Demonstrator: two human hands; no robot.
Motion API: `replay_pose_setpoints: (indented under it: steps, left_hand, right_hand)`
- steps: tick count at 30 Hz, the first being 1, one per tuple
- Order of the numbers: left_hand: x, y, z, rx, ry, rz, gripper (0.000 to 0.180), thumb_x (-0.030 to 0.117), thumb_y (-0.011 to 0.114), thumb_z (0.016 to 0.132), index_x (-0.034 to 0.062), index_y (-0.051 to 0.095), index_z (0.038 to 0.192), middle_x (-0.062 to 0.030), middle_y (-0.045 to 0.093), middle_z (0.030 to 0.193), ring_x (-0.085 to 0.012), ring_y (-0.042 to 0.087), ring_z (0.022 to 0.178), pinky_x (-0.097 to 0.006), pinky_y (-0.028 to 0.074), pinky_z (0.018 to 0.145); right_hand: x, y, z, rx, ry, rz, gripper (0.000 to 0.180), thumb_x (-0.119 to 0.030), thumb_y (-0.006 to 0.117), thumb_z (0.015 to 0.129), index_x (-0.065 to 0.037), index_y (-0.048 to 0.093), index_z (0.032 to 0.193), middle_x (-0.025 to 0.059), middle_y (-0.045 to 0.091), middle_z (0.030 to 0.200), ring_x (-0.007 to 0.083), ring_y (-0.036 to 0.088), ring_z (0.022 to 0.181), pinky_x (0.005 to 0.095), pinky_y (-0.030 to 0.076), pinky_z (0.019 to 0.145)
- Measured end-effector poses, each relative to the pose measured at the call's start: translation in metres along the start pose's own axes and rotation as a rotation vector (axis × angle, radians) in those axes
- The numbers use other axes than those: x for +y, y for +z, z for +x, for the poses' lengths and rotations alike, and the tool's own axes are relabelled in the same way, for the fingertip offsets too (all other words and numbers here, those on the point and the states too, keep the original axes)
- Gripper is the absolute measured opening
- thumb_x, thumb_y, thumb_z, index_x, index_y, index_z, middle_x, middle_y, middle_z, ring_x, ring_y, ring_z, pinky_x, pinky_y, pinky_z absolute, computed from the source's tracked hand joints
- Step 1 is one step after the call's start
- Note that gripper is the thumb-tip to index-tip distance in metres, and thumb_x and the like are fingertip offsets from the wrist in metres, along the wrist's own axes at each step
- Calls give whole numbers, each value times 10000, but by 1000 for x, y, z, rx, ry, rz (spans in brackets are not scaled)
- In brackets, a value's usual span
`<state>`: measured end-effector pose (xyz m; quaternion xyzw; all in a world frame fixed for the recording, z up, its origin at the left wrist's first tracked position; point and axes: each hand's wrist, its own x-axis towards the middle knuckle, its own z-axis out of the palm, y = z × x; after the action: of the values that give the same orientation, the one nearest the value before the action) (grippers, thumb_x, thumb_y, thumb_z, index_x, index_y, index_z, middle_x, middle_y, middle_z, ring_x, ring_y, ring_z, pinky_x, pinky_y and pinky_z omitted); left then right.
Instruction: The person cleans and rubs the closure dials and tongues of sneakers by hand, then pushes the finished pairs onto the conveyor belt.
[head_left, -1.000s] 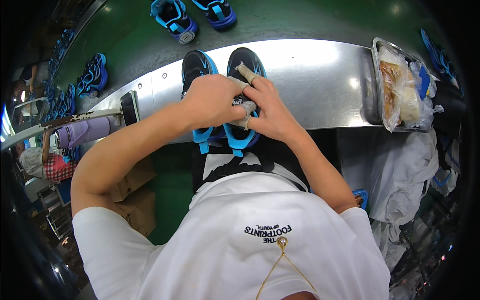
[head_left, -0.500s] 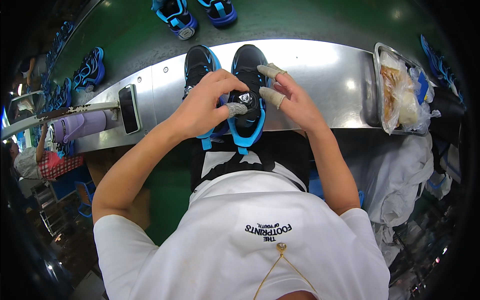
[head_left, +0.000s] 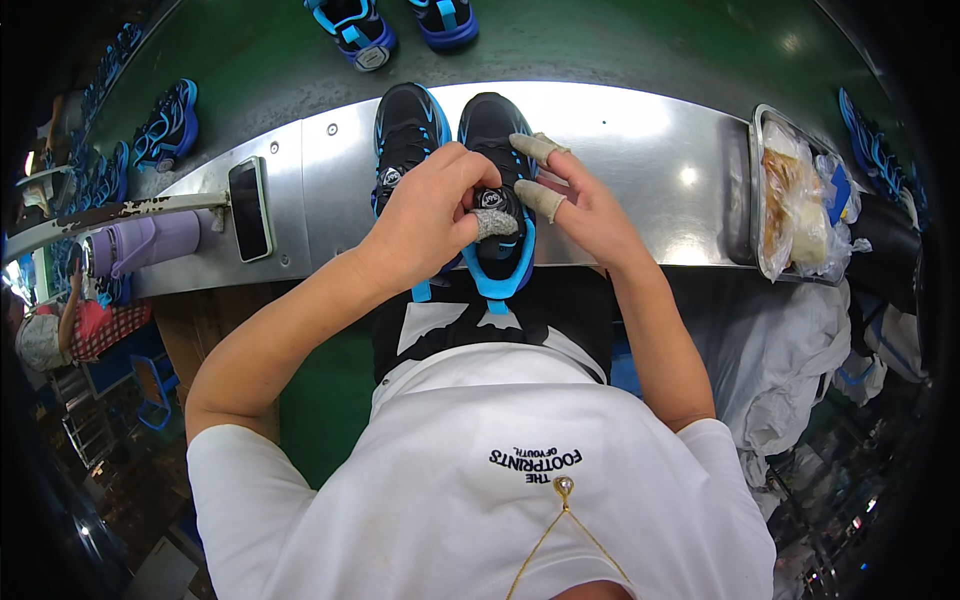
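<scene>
Two black-and-blue sneakers stand side by side before me, toes pointing away. On the tongue of the right sneaker [head_left: 490, 125] sits a round dial [head_left: 491, 199]. The thumb and bent index finger of my left hand [head_left: 428, 205] close round that dial, the thumb wearing a grey fabric finger cover. The left sneaker [head_left: 405, 125] is partly hidden behind this hand. My right hand [head_left: 592, 212] is open at the right sneaker's outer side. Its thumb and index finger, both in beige covers, reach out against the upper.
A metal ledge [head_left: 640, 150] borders a green work surface [head_left: 600, 40] bearing another pair of sneakers [head_left: 350, 30]. To the left lie a phone [head_left: 250, 210], a painted metal bar [head_left: 130, 208] and a lilac bottle [head_left: 150, 243]. A metal tray [head_left: 756, 200] of bagged items stands right.
The view has turned slightly. My left thumb has shifted a little farther across the dial, whose face now catches less glare. My right hand stays beside the same sneaker.
</scene>
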<state>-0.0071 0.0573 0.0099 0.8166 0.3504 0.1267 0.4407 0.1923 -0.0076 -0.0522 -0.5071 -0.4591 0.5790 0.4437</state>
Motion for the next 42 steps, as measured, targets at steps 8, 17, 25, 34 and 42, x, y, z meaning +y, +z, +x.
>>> replay_pose_setpoints:
  steps: [8,17,25,34,42]
  left_hand:
    - [-4,-9,11,-167,-37,-97,251,-37,710,731,22,584,941,-26,512,843,-128,512,712,-281,445,656]
    - [11,13,-29,339,276,203,273,61,725,756,39,626,1010,-101,562,918,-267,554,845,-348,457,743]
    - [7,41,-66,-29,127,537,558,148,767,649,149,617,1187,-193,449,1018,-378,492,951,-461,427,815]
    - [-16,31,58,96,580,448,295,139,735,643,116,593,900,-121,485,924,-326,547,834,-418,467,736]
    - [-24,14,193,244,637,593,222,126,731,642,107,648,847,-117,553,991,-327,562,907,-410,467,798]
  right_hand:
    - [-9,25,4,-9,-65,-322,585,-165,585,909,-32,379,1440,192,275,1505,298,212,1433,391,186,1157]
    - [1,30,12,60,-181,-316,607,-252,632,847,-65,442,1392,314,323,1439,448,301,1361,451,277,1111]
    - [28,21,-10,233,68,172,442,-180,557,960,-23,473,1365,108,542,1254,172,495,1165,285,381,1000]
    - [28,-25,-20,532,70,298,395,-241,403,1026,-21,485,1344,55,568,1237,136,538,1121,272,414,971]
    - [-8,-68,25,623,-89,80,420,-216,433,1017,-51,448,1403,67,498,1341,140,491,1188,298,417,998]
